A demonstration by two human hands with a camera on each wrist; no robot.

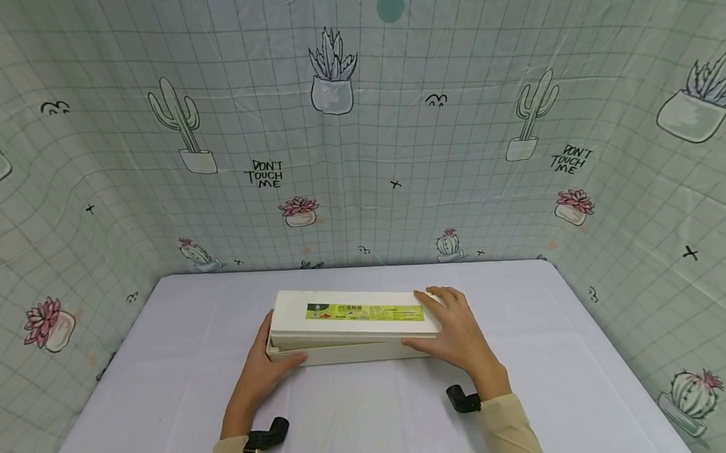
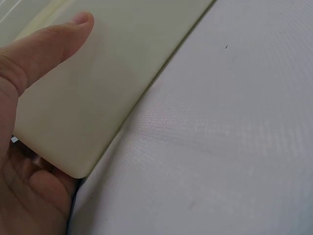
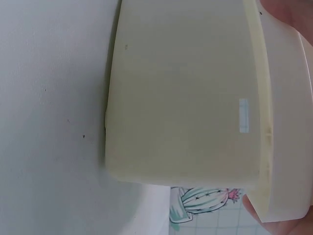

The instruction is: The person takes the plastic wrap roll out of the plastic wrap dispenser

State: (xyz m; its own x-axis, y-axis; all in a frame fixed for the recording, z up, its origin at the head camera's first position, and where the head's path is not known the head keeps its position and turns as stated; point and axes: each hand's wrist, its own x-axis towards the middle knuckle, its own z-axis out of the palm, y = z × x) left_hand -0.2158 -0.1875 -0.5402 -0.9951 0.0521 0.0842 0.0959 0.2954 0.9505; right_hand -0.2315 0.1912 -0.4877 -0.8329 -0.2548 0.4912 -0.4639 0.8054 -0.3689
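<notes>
A long off-white plastic cling film box (image 1: 351, 354) lies crosswise on the table. Its lid (image 1: 354, 297), with a yellow-green label (image 1: 365, 312), sits slightly askew on top, and a narrow slanting gap shows along the front. My left hand (image 1: 265, 361) holds the box's left end, thumb on the front wall (image 2: 107, 78) and other fingers behind the end. At the other end, my right hand (image 1: 457, 331) grips the lid, thumb at its front edge and fingers over the far side. In the right wrist view, the lid (image 3: 288, 117) overhangs the box's end wall (image 3: 186, 98). The box's inside is hidden.
A white cloth covers the table (image 1: 161, 374). Behind and at both sides hangs a grid-patterned curtain (image 1: 359, 144) with cactus drawings. A black wrist camera (image 1: 267, 437) is on the left wrist, and another black camera (image 1: 463, 399) is on the right.
</notes>
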